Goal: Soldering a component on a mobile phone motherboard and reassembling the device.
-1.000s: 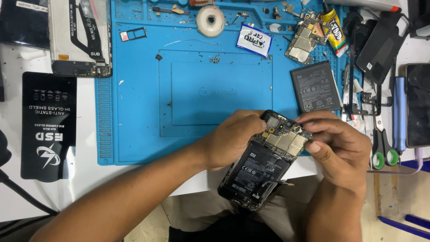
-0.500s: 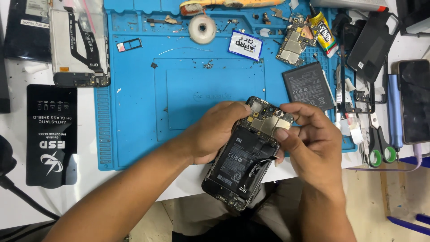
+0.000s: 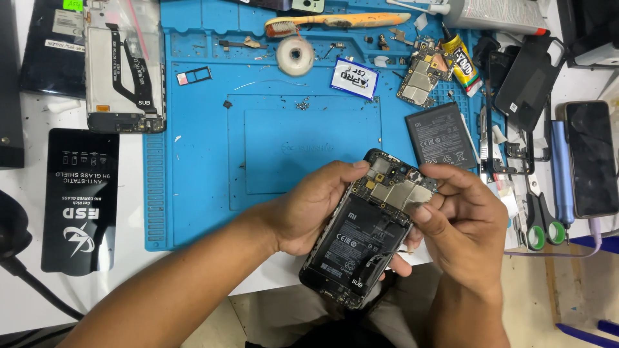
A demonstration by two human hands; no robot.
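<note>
An opened black phone (image 3: 361, 238), back cover off, shows its battery and circuit board. My left hand (image 3: 316, 206) cradles it from the left side, thumb lying along the upper edge. My right hand (image 3: 461, 216) grips its right side, with thumb and fingertips pressed on the circuit board near the top right corner. The phone is held tilted over the near edge of the blue work mat (image 3: 206, 161), its lower end past the table edge.
On the mat lie a loose black battery (image 3: 440, 135), a bare circuit board (image 3: 420, 76), a tape roll (image 3: 295, 55), a toothbrush (image 3: 329, 22), a glue tube (image 3: 462, 61) and small screws. A display assembly (image 3: 122, 71) lies left; scissors (image 3: 538, 212) and a dark phone (image 3: 590, 158) right.
The view has shifted slightly, so the mat and the phone sit a little lower. My right fingers have moved from the phone's top corner onto the board's right side. Both hands still hold the phone.
</note>
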